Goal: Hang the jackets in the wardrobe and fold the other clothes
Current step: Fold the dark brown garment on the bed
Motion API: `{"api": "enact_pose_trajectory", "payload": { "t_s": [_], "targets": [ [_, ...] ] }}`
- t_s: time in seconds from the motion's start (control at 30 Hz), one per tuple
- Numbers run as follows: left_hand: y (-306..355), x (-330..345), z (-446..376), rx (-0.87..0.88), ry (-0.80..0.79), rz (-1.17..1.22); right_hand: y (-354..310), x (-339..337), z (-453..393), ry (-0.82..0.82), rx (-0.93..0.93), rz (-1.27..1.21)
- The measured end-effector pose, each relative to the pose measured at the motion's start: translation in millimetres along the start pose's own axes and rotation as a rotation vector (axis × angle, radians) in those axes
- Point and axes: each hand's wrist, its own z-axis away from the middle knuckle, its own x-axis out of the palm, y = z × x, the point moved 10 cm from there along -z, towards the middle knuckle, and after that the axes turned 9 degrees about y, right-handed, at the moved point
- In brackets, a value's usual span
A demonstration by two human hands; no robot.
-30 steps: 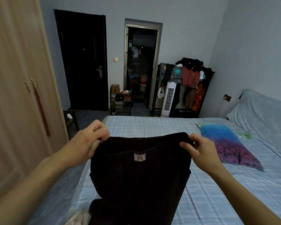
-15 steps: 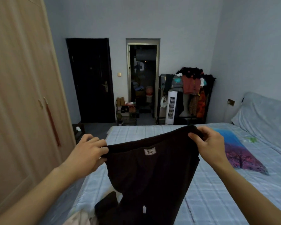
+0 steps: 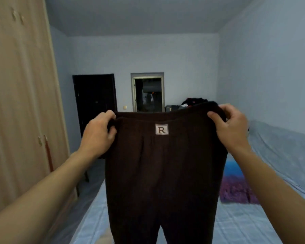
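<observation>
Trousers: one dark brown pair, maybe ribbed knit, two legs hanging.
Hands: left hand and right hand grip waistband, fingers curled.

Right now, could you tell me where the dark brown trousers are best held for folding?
By the waistband, at its two outer corners, coming from the sides. The left hand and right hand already pinch there, so the dark brown trousers hang flat, label facing you, legs straight down.
</observation>
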Motion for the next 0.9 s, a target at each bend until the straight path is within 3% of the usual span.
{"api": "enact_pose_trajectory", "payload": {
  "t_s": [0.17,0.37,0.47,0.8,0.9],
  "targets": [
    [16,-48,-68,0.090,0.121,0.109,-66,-12,-55,0.060,-0.147,0.024],
    [8,-48,-53,0.089,-0.092,0.251,-75,0,-39,-0.102,-0.178,0.070],
    [-6,-28,-20,0.001,-0.219,0.329,-50,5,-15,-0.155,-0.132,0.108],
    [-21,16,62,-0.274,-0.366,0.458,25,13,44,-0.221,0.056,0.128],
    [-28,27,79,-0.451,-0.455,0.668,48,15,55,-0.291,0.132,0.089]
  ]
}}
